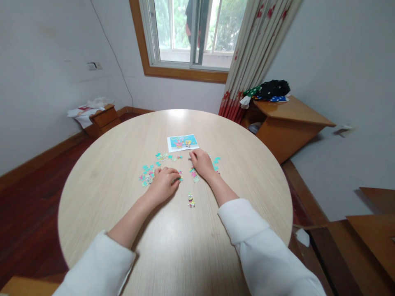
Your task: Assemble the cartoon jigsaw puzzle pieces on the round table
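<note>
Jigsaw pieces lie in loose groups on a round table (123, 230). My left hand (165, 183) rests palm down among them, fingers loosely bent and apart, tips touching a few small pieces (181, 179). Left of it spreads a cluster of teal and pink pieces (147, 174). My right hand (203, 163) is closed in a pinch at the fingertips, apparently on a small puzzle piece mostly hidden by the fingers. Under and beside it are pink and pale green pieces (194, 175). Nearer to me sits a small joined yellow cartoon figure (191, 200).
Behind the pieces lies a printed picture card (183, 142) with pink and yellow cartoon figures. More teal pieces (217, 160) are right of my right hand. Beyond the table stand a wooden desk (286, 119) with cloths and a small cabinet (105, 119) with papers.
</note>
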`<state>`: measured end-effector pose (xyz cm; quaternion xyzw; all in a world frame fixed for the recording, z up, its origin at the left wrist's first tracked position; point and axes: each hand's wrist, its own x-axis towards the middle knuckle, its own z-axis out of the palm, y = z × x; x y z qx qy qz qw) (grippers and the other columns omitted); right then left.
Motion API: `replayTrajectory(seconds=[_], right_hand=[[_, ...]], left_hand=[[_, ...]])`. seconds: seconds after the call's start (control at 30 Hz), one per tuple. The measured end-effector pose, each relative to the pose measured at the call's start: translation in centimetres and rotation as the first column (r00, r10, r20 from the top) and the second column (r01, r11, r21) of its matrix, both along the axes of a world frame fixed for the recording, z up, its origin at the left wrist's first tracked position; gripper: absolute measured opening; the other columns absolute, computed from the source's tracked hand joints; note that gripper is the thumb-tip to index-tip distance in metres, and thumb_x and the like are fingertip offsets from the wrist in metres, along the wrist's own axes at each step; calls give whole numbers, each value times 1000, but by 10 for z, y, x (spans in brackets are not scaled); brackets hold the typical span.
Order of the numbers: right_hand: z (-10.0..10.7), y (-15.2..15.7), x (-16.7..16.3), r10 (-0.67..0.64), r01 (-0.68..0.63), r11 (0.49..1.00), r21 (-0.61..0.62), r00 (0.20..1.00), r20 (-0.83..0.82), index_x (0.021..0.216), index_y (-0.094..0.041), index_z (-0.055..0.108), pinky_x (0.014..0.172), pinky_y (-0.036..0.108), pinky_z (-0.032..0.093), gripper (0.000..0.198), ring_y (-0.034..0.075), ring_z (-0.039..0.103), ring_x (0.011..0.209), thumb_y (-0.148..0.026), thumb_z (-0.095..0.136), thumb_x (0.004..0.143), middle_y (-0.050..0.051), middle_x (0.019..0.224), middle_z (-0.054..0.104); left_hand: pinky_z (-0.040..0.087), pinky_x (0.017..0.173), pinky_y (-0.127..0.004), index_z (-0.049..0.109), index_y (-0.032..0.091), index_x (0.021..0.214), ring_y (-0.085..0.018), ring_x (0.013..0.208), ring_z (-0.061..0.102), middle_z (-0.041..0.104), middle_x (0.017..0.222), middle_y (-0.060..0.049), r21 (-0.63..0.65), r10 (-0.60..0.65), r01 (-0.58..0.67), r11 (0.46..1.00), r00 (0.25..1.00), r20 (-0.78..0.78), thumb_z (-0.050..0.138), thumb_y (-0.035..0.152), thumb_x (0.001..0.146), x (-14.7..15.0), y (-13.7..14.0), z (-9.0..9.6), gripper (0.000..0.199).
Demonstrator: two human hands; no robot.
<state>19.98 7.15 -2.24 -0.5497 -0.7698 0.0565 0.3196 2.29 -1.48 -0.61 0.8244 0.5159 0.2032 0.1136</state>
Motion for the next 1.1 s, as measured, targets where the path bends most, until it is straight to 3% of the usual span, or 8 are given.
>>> replayTrajectory(seconds=[0.17,0.27,0.37,0.53,0.73,1.1], right_hand=[[4,-10,-10,99,-94,994,50,989,-114,76,-17,61,68,26,36,20,15,56,70,-20,49,92,5,75,65],[7,-24,-26,242,-239,970,55,968,-65,74,-17,60,67,25,36,20,14,55,71,-22,52,91,4,75,64],[10,-34,-40,289,-287,957,43,957,-37,76,-17,60,67,25,36,18,14,54,71,-22,52,91,4,78,64],[10,-39,-43,325,-324,946,30,935,-143,73,-16,60,67,26,38,19,14,53,69,-21,52,89,3,74,63],[8,-38,-40,436,-458,889,25,827,-355,82,-15,66,69,24,42,15,12,57,73,-14,52,86,3,79,66],[11,-41,-39,404,-430,903,11,839,-364,86,-18,70,77,28,46,14,15,60,82,-15,57,82,4,86,70]], left_hand=[[38,86,-41,70,17,89,-24,93,60,70,96,-9,0,48,-49,999,986,161,55,21,79,-2,6,-5,19],[44,77,-34,68,15,98,-20,80,61,69,96,-10,-80,142,-120,989,913,382,52,25,80,-3,11,-8,26],[45,70,-32,68,14,94,-18,70,59,71,90,-9,-174,227,-160,972,833,504,50,29,80,-5,15,-8,28],[42,63,-30,65,17,80,-16,61,56,68,74,-4,-191,286,-215,958,785,549,51,29,76,-3,15,-4,20],[35,53,-27,54,20,69,-14,51,48,53,55,3,-196,322,-255,947,742,588,54,32,73,-4,15,-2,12],[35,54,-26,48,21,67,-13,54,48,51,57,4,-169,312,-262,950,764,565,52,27,77,-6,15,-1,13]])
